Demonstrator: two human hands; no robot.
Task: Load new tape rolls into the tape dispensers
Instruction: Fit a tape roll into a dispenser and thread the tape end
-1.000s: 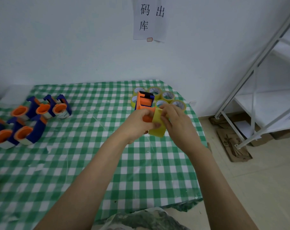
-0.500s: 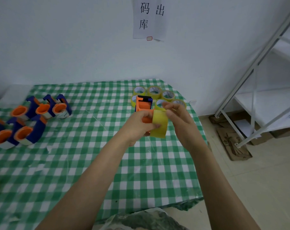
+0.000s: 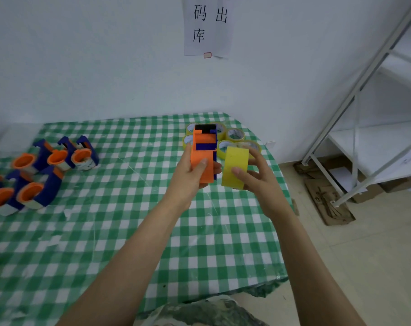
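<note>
My left hand (image 3: 190, 177) grips an orange and blue tape dispenser (image 3: 204, 152) above the table, its black end pointing away from me. My right hand (image 3: 256, 177) holds a yellow tape roll (image 3: 235, 169) on edge, just right of the dispenser with a small gap between them. Behind both, several yellow tape rolls (image 3: 234, 135) lie flat near the table's far right corner.
A green checked tablecloth (image 3: 105, 231) covers the table. Several blue and orange dispensers (image 3: 58, 158) stand at the left. A white metal shelf (image 3: 364, 142) and flattened cardboard (image 3: 326, 203) sit on the floor to the right. A paper sign (image 3: 207, 24) hangs on the wall.
The yellow roll has come away from the dispenser and moved right with my right hand. The dispenser now shows its full orange face.
</note>
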